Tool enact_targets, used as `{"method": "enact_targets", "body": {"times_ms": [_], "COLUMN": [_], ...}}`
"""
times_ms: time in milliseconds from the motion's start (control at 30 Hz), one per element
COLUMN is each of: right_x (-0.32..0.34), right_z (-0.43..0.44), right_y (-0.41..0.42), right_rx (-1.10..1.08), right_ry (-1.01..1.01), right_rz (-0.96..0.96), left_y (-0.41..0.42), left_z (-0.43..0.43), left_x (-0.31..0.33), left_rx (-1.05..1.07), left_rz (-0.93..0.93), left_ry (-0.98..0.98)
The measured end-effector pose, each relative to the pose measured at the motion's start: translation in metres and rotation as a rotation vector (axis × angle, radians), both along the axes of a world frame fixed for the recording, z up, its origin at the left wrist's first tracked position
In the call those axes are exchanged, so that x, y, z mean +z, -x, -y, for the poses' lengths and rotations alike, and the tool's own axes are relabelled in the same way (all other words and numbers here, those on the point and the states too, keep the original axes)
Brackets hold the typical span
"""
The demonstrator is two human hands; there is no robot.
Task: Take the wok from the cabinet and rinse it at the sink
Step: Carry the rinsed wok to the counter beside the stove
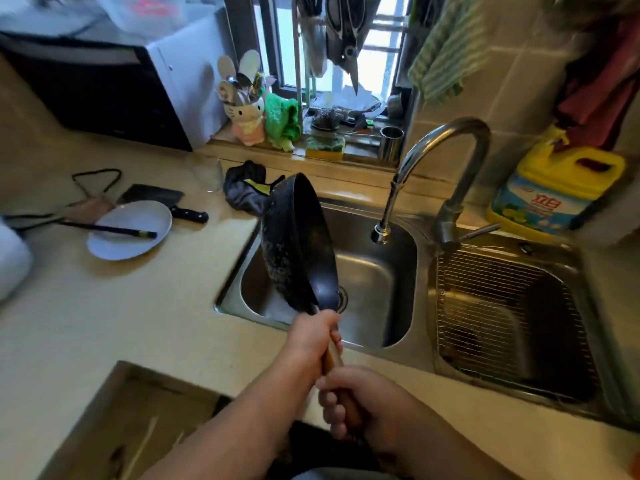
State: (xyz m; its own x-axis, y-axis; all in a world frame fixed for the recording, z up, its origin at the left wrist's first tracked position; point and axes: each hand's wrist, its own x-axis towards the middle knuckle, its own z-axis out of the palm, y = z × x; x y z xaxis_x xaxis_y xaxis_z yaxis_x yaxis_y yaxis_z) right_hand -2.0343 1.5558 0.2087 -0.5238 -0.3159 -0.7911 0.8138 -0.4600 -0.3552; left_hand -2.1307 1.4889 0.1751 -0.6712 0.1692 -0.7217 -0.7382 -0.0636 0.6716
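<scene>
A black wok (298, 244) with a wooden handle (334, 356) is tipped on its side over the left basin of the steel sink (377, 271), its inside facing right. My left hand (313, 336) grips the handle close to the pan. My right hand (360, 400) grips the handle's near end. The curved faucet (433, 157) ends in a spout (381, 233) to the right of the wok, and no water is visible.
The right basin holds a wire rack (502, 306). On the counter at left lie a white plate (130, 230) with chopsticks, a cleaver (156, 199) and a dark cloth (246, 188). A yellow detergent bottle (550, 192) stands at right. An open cabinet (138, 427) is below.
</scene>
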Motion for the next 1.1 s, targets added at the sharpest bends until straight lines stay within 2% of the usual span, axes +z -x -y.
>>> {"method": "enact_targets", "body": {"times_ms": [100,300,500,767,1000,1100], "right_x": [0.002,0.006,0.012,0.01,0.001,0.001], "right_z": [-0.017,-0.047,-0.039,0.013,0.093,0.126], "right_y": [-0.023,-0.07,-0.108,-0.147,-0.213,-0.248], "right_rx": [0.09,0.29,0.599,0.896,1.084,1.162], "right_ry": [-0.093,-0.367,-0.581,-0.629,-0.582,-0.567], "right_rz": [-0.057,-0.334,-0.553,-0.747,-0.722,-0.781], "left_y": [-0.029,-0.088,-0.14,-0.213,-0.307,-0.353], "left_z": [-0.011,-0.024,0.003,0.067,0.147,0.18], "left_x": [0.007,0.021,0.032,0.027,0.028,0.026], "left_rx": [0.005,0.107,0.225,0.55,0.68,0.746], "left_rz": [-0.009,-0.081,-0.201,-0.22,-0.241,-0.224], "left_ry": [-0.046,-0.089,0.039,0.126,0.168,0.183]}}
